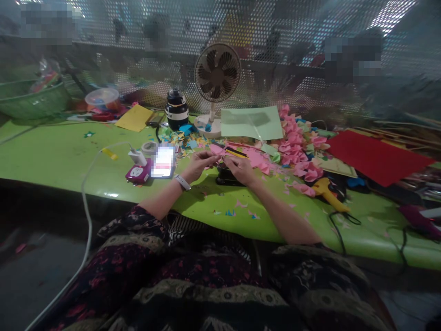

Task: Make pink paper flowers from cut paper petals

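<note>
So we've got our left hand (201, 164) pinching a small pink paper piece (217, 149) over the green table (69, 147). Our right hand (243, 170) is just beside it, fingers curled in, with a yellow-and-black tool (237, 152) along its upper side. It's pretty blurry there, so we honestly can't tell whether that hand is gripping the tool or not. Some black thing (227, 178) sits underneath. Past our right hand there's a messy heap of pink folded paper (292, 142), with a red sheet (377, 156) further right. Lit phone (163, 161) on our left, small fan (217, 73) behind everything.
</note>
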Available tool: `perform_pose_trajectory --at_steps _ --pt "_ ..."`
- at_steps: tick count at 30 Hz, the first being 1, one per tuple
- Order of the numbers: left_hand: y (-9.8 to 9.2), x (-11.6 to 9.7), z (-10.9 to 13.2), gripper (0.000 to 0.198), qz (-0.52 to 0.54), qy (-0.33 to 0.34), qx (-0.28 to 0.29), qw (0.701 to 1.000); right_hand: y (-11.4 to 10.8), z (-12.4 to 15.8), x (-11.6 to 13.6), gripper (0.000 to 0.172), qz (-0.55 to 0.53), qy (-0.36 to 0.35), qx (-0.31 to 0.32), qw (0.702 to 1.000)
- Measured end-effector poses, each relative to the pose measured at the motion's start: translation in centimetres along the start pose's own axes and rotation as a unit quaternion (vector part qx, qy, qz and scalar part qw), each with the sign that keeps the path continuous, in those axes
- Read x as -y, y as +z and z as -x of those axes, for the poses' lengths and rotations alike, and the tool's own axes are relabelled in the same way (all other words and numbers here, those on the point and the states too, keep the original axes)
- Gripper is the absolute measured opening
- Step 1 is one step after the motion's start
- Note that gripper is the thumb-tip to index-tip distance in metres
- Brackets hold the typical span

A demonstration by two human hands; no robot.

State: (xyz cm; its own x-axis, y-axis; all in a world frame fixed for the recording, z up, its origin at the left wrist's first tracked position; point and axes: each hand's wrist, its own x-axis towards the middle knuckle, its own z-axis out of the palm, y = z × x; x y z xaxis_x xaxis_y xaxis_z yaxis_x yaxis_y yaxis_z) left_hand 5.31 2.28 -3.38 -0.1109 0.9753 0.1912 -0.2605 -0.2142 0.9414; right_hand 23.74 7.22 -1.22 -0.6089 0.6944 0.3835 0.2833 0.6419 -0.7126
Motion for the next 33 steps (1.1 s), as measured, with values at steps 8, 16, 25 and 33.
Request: perform_pose_trajectory --at_steps 8,16,25,33 --pt "0.3 0.6 -0.2 0.045 0.039 -0.007 -0.009 0.999 -0.2 -0.2 -0.3 0.063 -0.02 0.016 0.039 0.999" --pt "0.5 0.7 -0.2 0.046 0.058 -0.029 -0.016 0.998 -0.3 -0.3 -0.2 0.064 -0.048 0.017 0.05 0.997" --pt "0.5 0.2 -0.2 0.035 0.097 -0.039 -0.025 0.994 -0.2 -0.1 -0.1 0.058 0.008 -0.024 0.011 1.0" --pt "0.6 -0.5 -0.4 0.033 0.124 -0.029 -0.105 0.986 1.0 0.2 -1.7 0.04 0.152 -0.138 -0.088 0.975"
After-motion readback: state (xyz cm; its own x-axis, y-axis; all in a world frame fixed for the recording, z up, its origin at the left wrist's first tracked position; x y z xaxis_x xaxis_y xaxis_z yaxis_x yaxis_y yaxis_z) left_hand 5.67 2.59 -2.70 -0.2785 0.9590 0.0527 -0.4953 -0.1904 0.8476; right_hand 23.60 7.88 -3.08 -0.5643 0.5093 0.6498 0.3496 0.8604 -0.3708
